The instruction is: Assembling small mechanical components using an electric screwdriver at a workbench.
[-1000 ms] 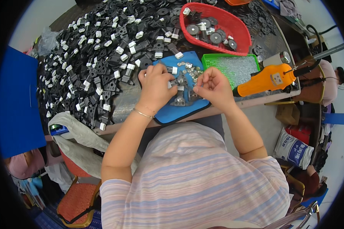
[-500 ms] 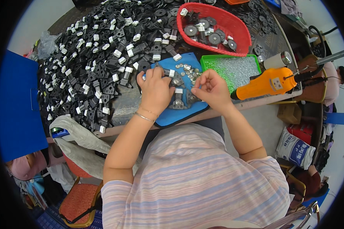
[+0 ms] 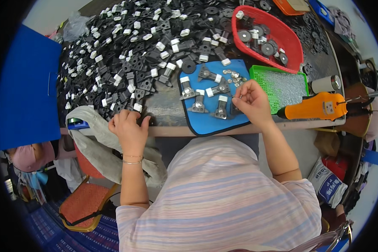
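My left hand (image 3: 131, 128) is at the table's front edge, thumb apart from the fingers. Its fingertips reach the near rim of a heap of black plastic parts with white ends (image 3: 126, 67). My right hand (image 3: 254, 104) is pinched over the right side of a blue mat (image 3: 201, 124); whatever sits between its fingertips is too small to name. Several black-and-white fittings (image 3: 221, 108) lie on the mat, one of them partly hidden by the right hand. Small round metal pieces (image 3: 235, 76) are scattered just beyond that hand.
A green tray (image 3: 274, 94) of small shiny pieces stands right of the mat, behind an orange power screwdriver (image 3: 317, 107). Farther back is a red basket (image 3: 296, 42) holding black wheels. A white cylindrical container (image 3: 323, 84) is at the right. Grey cloth (image 3: 94, 138) hangs over the left front edge.
My left hand has left the mat and moved left to the heap's near edge, uncovering fittings on the mat. The right hand stays pinched over the mat. The whole view has shifted.
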Demonstrator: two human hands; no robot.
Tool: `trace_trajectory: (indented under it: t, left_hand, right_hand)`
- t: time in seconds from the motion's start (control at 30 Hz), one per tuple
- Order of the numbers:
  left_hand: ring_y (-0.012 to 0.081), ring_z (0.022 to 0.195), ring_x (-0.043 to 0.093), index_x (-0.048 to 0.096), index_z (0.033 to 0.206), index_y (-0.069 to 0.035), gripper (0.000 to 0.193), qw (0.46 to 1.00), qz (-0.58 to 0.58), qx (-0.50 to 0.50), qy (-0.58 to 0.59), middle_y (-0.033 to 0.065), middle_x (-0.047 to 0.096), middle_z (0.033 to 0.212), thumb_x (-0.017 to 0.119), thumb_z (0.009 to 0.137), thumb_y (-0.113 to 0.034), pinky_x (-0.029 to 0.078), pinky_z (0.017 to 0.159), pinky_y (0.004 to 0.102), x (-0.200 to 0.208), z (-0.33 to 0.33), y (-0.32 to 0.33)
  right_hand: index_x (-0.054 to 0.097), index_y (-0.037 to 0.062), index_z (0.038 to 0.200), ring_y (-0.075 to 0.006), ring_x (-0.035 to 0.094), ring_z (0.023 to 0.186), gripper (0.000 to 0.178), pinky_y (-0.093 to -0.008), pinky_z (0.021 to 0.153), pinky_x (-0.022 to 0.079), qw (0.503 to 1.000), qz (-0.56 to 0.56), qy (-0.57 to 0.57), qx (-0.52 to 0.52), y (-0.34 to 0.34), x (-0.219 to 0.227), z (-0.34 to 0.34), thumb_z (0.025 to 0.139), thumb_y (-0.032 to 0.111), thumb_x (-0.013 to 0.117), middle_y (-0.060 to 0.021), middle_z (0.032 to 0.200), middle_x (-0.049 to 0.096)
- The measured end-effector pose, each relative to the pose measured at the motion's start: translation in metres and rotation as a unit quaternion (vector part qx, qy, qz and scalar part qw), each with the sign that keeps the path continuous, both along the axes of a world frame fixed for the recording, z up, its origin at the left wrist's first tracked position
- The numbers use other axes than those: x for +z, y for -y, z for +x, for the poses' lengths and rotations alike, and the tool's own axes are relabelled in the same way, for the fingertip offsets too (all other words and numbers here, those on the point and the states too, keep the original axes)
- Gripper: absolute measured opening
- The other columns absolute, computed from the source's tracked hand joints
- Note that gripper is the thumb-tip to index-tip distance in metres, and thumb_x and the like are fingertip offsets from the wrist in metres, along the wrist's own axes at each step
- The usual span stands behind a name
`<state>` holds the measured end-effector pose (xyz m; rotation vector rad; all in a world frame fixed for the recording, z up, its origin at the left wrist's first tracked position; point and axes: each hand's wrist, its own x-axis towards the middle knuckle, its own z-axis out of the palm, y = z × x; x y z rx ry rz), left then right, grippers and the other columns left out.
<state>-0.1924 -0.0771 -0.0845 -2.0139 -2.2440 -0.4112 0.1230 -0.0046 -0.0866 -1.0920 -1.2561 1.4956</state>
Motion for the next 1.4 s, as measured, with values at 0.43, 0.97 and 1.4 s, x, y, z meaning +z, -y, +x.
trace_trajectory:
  t: [0.43, 0.97, 1.4]
  left_hand:
    - [0.025, 0.086, 0.051, 0.058, 0.098, -0.008, 0.029, 0.995, 0.089, -0.003, -0.052, 0.0064, 0.056, 0.088, 0.064, 0.071, -0.009, 0.035, 0.085, 0.0375, -0.026, -0.014, -0.014]
    - [0.0118, 0.077, 0.06, 0.046, 0.107, -0.003, 0.027, 0.557, -0.061, -0.052, 0.827, 0.0065, 0.058, 0.093, 0.059, 0.083, 0.002, 0.055, 0.066, 0.0254, 0.002, 0.077, -0.027]
    - [0.0121, 0.082, 0.059, 0.047, 0.107, -0.003, 0.029, 0.559, -0.077, -0.072, 0.823, 0.008, 0.058, 0.094, 0.059, 0.082, 0.005, 0.055, 0.069, 0.0259, -0.001, 0.091, -0.018]
  right_hand:
    - [0.04, 0.0071, 0.083, 0.0013, 0.04, 0.056, 0.027, -0.0139, 0.049, 0.032, 0.999, 0.021, 0.004, 0.026, 0.004, 0.001, -0.013, 0.076, -0.006, 0.063, 0.0008, 0.079, 0.053]
    - [0.038, 0.0103, 0.081, -0.0033, 0.048, 0.071, 0.031, -0.0165, 0.058, 0.037, 0.986, -0.039, -0.02, 0.16, 0.012, 0.027, -0.048, 0.075, -0.009, 0.061, -0.0017, 0.083, 0.053]
    - [0.046, 0.0055, 0.08, -0.0116, 0.047, 0.051, 0.029, -0.0274, 0.048, 0.037, 0.951, 0.107, 0.266, 0.113, 0.007, 0.049, -0.055, 0.065, 0.008, 0.07, -0.0025, 0.067, 0.055]
